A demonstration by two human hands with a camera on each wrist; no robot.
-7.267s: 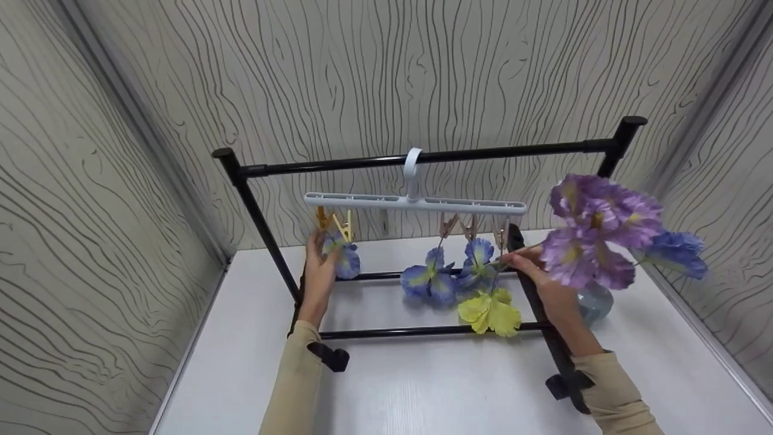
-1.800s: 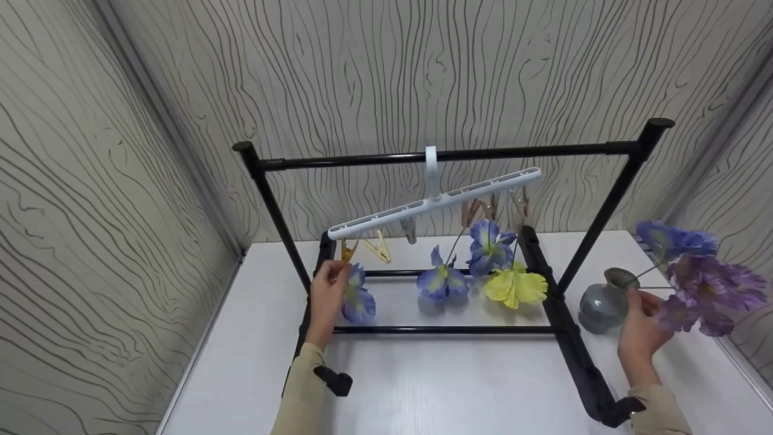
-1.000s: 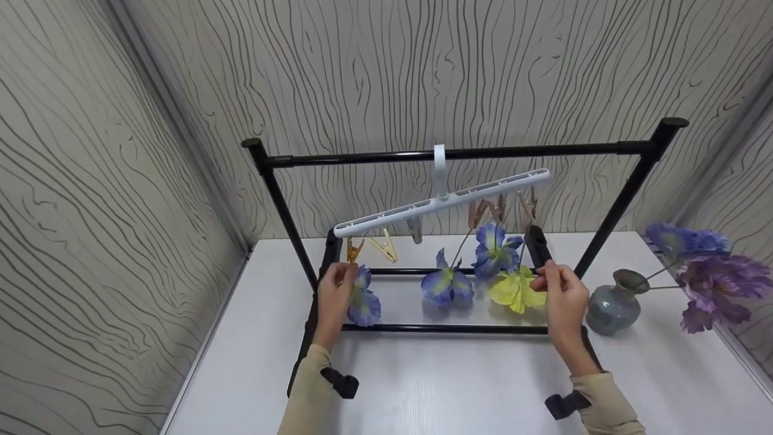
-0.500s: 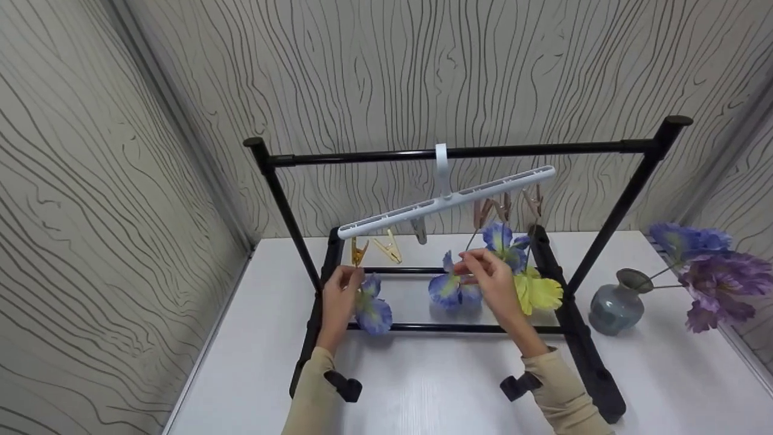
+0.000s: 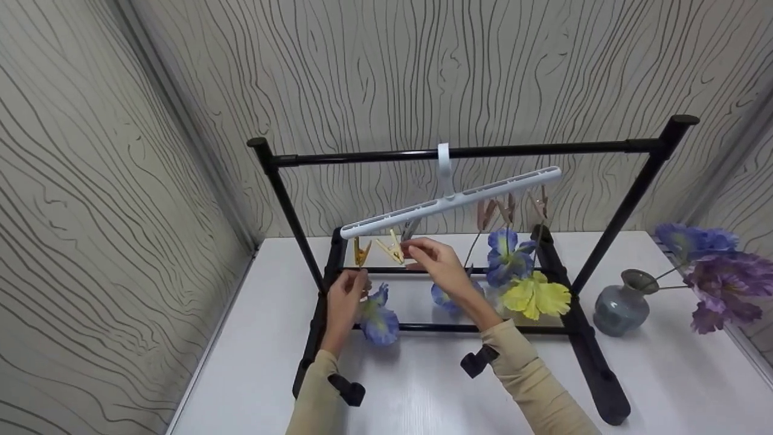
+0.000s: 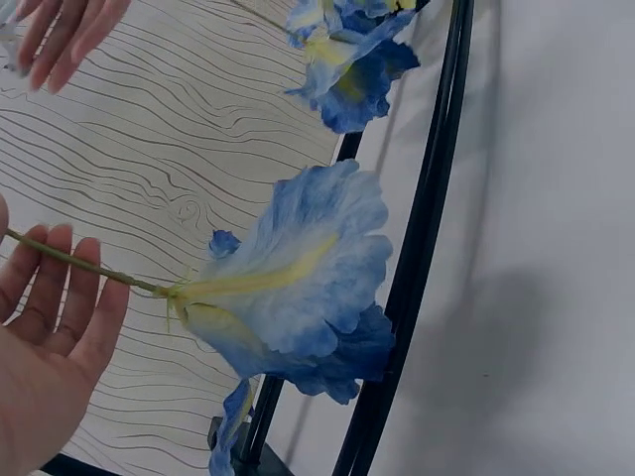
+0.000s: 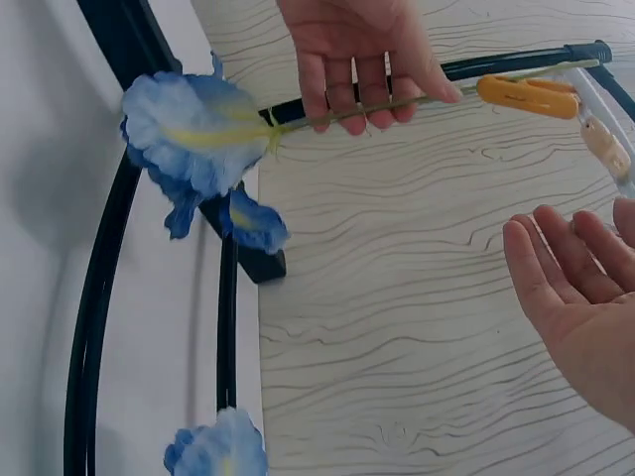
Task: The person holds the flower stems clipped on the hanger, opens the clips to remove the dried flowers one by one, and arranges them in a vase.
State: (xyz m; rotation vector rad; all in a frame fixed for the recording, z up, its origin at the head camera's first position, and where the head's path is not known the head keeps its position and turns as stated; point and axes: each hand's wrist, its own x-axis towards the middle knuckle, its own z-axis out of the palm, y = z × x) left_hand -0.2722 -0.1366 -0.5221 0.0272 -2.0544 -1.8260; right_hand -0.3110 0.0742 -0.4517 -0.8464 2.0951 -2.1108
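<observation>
In the head view my left hand (image 5: pixel 344 305) pinches the thin stem of a blue artificial iris (image 5: pixel 380 320), just under an orange clothespin (image 5: pixel 360 252). The stem runs up along that clothespin, which hangs from the low left end of a tilted white hanger (image 5: pixel 483 194). My right hand (image 5: pixel 444 269) is raised beside a pale yellow clothespin (image 5: pixel 394 249), its fingers loosely bent. In the right wrist view those fingers (image 7: pixel 571 258) hold nothing visible, just below the clothespins. A grey clothespin (image 5: pixel 410 228) is partly hidden behind the right hand.
A black rack (image 5: pixel 543 150) carries the hanger. Pinkish clothespins (image 5: pixel 485 214) on its right half hold blue irises (image 5: pixel 508 260) and a yellow flower (image 5: pixel 537 295). At right, a grey-blue vase (image 5: pixel 622 308) bears a purple flower (image 5: pixel 728 284) and a blue one (image 5: pixel 694 241).
My right hand has left the flower stems at the vase and moved left across to the clothespins. The hanger, level earliest, now dips at its left end. My left hand stays at the iris stem.
</observation>
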